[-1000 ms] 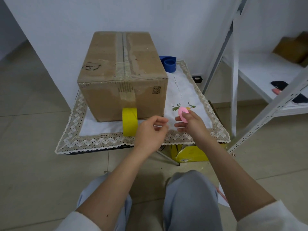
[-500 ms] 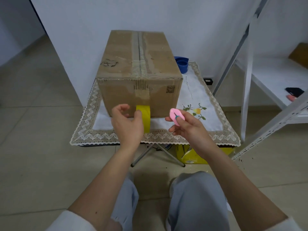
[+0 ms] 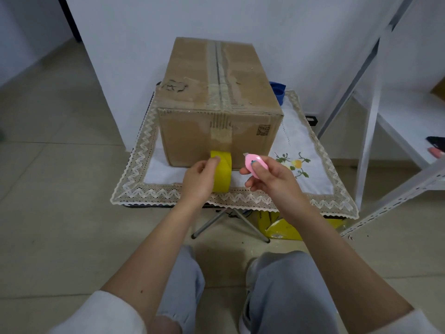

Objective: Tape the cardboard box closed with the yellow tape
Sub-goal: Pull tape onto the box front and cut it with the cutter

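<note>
We see a cardboard box (image 3: 218, 102) standing on a small folding table (image 3: 231, 214) covered with a white lace-edged cloth (image 3: 310, 155). The flaps on top lie shut, with old clear tape along the middle seam. A roll of yellow tape (image 3: 222, 173) stands on edge on the cloth, touching the near face of the box at its 6 o'clock. Our left hand (image 3: 198, 180) grips the roll from the 9 o'clock side: the thumb lies over the top of the roll and the fingers curl round its left face, so the roll sits at 3 o'clock from the palm. Our right hand (image 3: 271, 175) is just beside the roll at its 3 o'clock, apart from it, and pinches a small pink cutter (image 3: 255, 165) between thumb and curled fingers; the cutter's tip points towards 10 o'clock, near the box but not touching it. A blue thing (image 3: 278, 90) shows behind the box at 2 o'clock. A yellow bag (image 3: 281, 229) lies on the floor under the table.
</note>
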Demonstrator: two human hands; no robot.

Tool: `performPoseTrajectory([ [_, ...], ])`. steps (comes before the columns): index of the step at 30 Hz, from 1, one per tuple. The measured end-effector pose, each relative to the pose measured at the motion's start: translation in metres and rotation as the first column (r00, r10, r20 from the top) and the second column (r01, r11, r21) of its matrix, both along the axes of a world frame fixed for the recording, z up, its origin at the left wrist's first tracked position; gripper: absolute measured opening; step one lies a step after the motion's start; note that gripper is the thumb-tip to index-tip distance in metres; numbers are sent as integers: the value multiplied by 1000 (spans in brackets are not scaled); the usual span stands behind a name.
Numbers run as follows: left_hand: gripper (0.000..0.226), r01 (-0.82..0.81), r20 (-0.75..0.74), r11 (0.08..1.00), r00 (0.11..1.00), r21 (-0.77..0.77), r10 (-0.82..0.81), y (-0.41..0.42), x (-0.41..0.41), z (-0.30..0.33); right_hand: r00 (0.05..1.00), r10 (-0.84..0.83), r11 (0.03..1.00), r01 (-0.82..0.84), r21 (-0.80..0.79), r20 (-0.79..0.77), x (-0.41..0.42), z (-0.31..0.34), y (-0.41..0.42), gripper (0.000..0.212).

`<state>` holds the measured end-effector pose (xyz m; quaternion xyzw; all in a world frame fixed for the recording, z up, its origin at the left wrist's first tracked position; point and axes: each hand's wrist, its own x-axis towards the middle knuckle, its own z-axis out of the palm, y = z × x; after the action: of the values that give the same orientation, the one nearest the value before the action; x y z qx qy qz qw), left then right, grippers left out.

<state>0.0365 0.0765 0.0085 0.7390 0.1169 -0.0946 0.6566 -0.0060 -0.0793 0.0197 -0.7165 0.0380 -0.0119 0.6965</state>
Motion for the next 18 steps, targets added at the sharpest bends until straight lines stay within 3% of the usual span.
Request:
performPoseTrajectory([
  [3, 24, 22, 48, 1000, 999, -13, -21, 1, 1, -3, 998, -53, 995, 56, -78, 41, 5, -2, 4, 20],
  [7, 37, 42, 61, 999, 997, -19, -41, 2, 2, -4, 979, -100, 927, 156, -341, 176, 13, -6, 7, 12],
  [12, 45, 43, 69, 997, 997, -63, -39, 3, 2, -3, 878, 70, 713, 288, -639, 473, 27, -2, 11, 15],
  [18, 44, 38, 62, 996, 998, -85, -33, 4, 3, -5, 827, 301, 447, 318, -836, 475, 44, 10, 20, 19],
])
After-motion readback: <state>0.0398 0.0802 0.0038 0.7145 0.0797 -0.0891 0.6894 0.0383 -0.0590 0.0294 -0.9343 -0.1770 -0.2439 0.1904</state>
